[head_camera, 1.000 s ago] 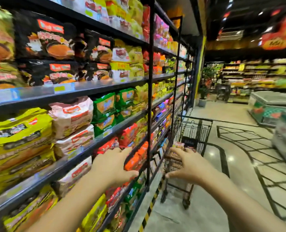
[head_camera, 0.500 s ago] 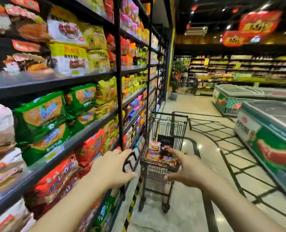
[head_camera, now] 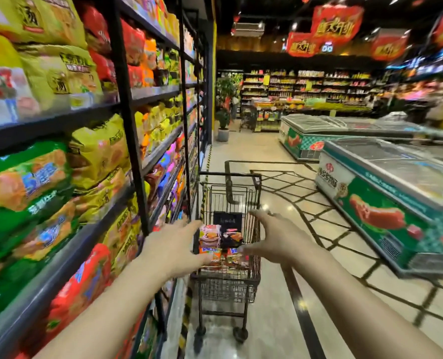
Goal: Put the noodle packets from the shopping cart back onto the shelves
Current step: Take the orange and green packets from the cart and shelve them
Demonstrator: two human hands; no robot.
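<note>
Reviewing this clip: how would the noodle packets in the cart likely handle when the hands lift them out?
The noodle packets look like thin printed film, so probably light and crinkly, a bit slick. They lie loosely piled in the shopping cart, so neighbours may shift when one is lifted. Both the left hand and right hand are open, holding nothing.

Red banners (head_camera: 337, 22) are hanging from the ceiling, bearing yellow Chinese characters too blurred to read surely. Chinese lettering is also showing on the freezer (head_camera: 329, 177) and the shelf packets (head_camera: 72, 73), illegible.
</note>
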